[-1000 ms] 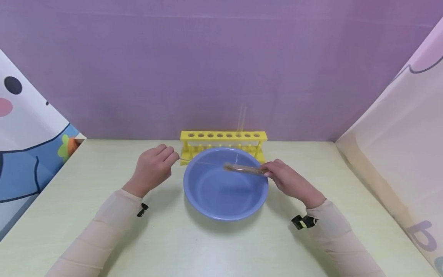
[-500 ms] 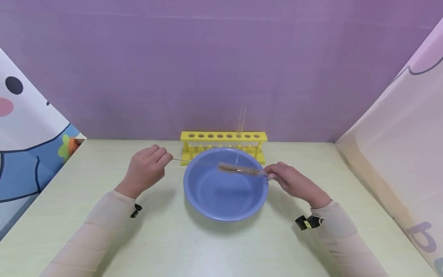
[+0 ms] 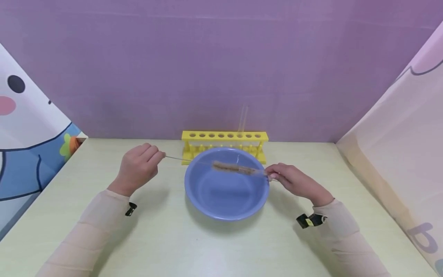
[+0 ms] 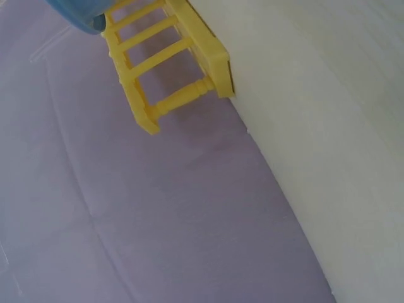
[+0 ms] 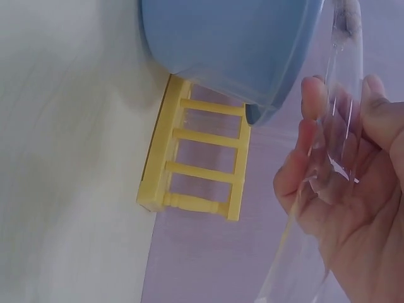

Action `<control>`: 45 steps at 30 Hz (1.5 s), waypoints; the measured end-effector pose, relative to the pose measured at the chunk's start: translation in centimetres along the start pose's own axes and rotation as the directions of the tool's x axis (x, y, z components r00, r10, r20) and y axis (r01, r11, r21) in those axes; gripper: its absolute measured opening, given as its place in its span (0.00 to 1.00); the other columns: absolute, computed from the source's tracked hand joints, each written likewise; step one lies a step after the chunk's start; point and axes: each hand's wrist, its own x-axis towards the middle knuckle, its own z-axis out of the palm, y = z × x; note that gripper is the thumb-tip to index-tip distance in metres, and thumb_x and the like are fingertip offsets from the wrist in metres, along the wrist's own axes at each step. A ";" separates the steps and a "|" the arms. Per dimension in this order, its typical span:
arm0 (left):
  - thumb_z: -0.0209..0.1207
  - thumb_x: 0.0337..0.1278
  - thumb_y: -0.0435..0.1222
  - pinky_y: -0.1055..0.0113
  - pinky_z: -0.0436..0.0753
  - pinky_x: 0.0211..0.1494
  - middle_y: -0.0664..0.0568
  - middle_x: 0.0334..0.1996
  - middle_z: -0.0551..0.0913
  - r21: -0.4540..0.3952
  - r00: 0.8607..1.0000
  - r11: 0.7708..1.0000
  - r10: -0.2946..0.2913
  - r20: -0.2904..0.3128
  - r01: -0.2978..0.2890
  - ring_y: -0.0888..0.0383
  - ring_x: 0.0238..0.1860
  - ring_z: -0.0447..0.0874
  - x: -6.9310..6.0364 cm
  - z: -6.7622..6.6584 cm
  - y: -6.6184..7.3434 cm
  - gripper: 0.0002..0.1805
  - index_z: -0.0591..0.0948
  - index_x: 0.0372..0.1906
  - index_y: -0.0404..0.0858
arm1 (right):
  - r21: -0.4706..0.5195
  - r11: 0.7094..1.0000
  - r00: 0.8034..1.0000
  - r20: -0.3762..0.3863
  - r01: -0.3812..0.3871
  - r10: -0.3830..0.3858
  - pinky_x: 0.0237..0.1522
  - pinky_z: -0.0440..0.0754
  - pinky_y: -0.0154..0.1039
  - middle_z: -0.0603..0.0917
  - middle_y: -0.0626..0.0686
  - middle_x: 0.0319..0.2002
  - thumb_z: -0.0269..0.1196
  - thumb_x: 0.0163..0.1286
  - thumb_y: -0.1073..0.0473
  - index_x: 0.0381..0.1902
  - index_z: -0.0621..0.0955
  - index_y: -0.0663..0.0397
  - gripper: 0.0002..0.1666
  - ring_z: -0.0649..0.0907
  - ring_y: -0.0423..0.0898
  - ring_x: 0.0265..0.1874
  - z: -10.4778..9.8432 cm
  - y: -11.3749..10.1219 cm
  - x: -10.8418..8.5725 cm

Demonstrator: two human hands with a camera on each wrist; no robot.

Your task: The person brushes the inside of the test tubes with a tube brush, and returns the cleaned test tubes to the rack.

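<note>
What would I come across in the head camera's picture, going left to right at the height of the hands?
Cartoon-printed sheet, left hand, thin wire handle, brown bristles, right hand, pale sheet.

Left sleeve (image 3: 84, 232), toward the desk's (image 3: 207, 250) left edge: long, pale pinkish cream, creased crosswise
Left wrist piece (image 3: 131, 209): black, small, jutting from the sleeve's inner side
Left hand (image 3: 137, 166): bare past the sleeve
Right sleeve (image 3: 347, 236), toward the right edge: matching pinkish cream, softly folded
Right wrist piece (image 3: 305, 221): black, broader, marked with a yellowish patch
Right hand (image 3: 298, 182): bare
</note>
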 end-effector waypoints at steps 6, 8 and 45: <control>0.43 0.54 0.22 0.63 0.71 0.19 0.46 0.19 0.73 -0.011 1.000 1.000 0.006 -0.015 -0.006 0.51 0.19 0.70 -0.1 -0.1 -0.3 0.12 0.77 0.26 0.32 | 0.067 0.997 0.999 0.025 -0.034 0.032 0.42 0.80 0.36 0.82 0.48 0.37 0.55 0.67 0.71 0.45 0.78 0.62 0.10 0.81 0.41 0.38 -0.3 -0.1 0.0; 0.43 0.55 0.23 0.62 0.71 0.19 0.47 0.19 0.73 -0.008 1.000 1.000 0.010 -0.016 -0.010 0.50 0.20 0.70 -0.2 -0.2 -0.4 0.12 0.77 0.26 0.32 | 0.098 0.994 0.999 0.042 -0.038 0.034 0.42 0.80 0.35 0.82 0.48 0.37 0.54 0.68 0.70 0.45 0.78 0.63 0.10 0.81 0.41 0.38 -0.4 -0.2 0.0; 0.45 0.41 0.19 0.57 0.66 0.18 0.42 0.20 0.75 0.006 0.981 0.982 -0.189 -0.043 0.189 0.46 0.19 0.69 -3.5 -1.8 -3.1 0.11 0.77 0.27 0.31 | 0.113 0.987 0.992 0.065 -0.113 0.107 0.37 0.78 0.37 0.78 0.44 0.32 0.53 0.68 0.70 0.43 0.78 0.59 0.09 0.77 0.38 0.34 -1.3 -0.1 -1.2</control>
